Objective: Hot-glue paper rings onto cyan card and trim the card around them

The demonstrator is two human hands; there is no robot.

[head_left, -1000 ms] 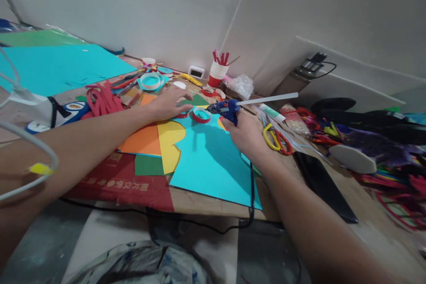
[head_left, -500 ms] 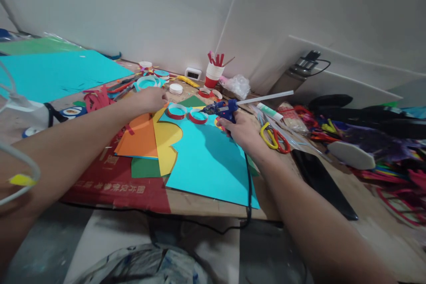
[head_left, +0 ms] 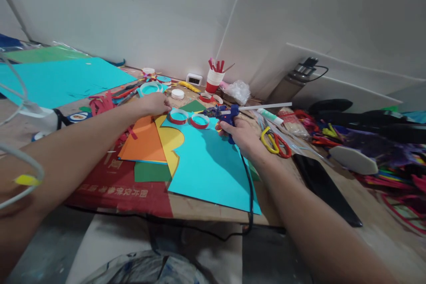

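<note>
My right hand (head_left: pixel 242 135) is closed round the handle of a blue glue gun (head_left: pixel 226 114), with a clear glue stick (head_left: pixel 266 106) jutting from its back. Its nozzle points left, near two rings, a left paper ring (head_left: pixel 178 117) and a right paper ring (head_left: pixel 199 121), each red outside. Both rings stand at the top of a cut sheet of cyan paper (head_left: pixel 213 173). My left hand (head_left: pixel 157 104) is curled with its fingers together just left of the left ring; what the fingertips pinch is hidden. Yellow paper (head_left: pixel 171 140) and orange paper (head_left: pixel 143 141) lie beside the cyan sheet.
Scissors (head_left: pixel 275 142) and a black phone (head_left: pixel 324 188) lie to the right. Behind stand a paper cup (head_left: pixel 214 80) of red strips, a small clock (head_left: pixel 194 79) and a bottle (head_left: pixel 289 84). The gun's black cord (head_left: pixel 250 195) hangs over the table's front edge.
The whole view has shifted slightly, with things sitting a little lower. The glue gun is still by the rings, and my left hand stays beside the left ring.
</note>
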